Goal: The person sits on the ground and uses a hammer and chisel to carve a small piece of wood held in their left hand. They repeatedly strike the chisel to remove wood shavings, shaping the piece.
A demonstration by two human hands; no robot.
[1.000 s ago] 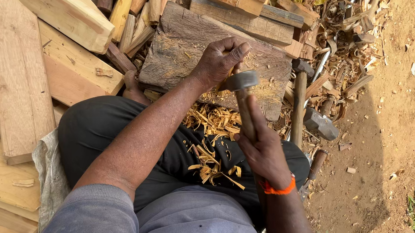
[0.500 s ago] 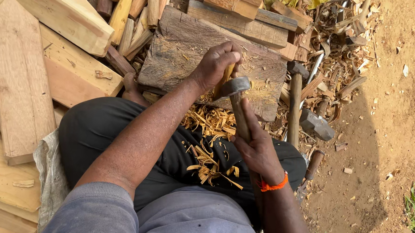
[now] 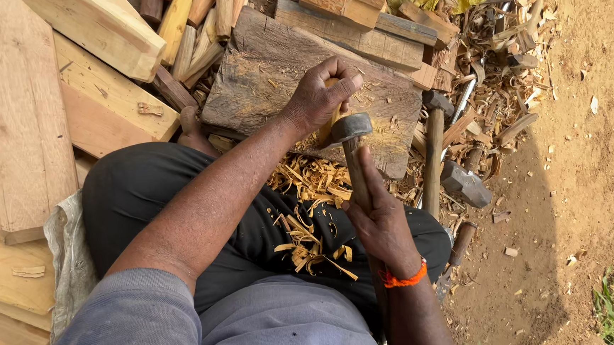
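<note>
While the left hand (image 3: pixel 320 97) closed around a small yellowish wood piece (image 3: pixel 327 125), standing it on the worn chopping block (image 3: pixel 258 69) for support, the right hand (image 3: pixel 379 221) wrapped the hammer (image 3: pixel 350 128) handle, head touching the piece.

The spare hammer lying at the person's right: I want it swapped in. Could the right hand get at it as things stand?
Probably not at once: the right hand is wrapped around the hammer in use. The spare hammer lies uncovered beside it.
</note>
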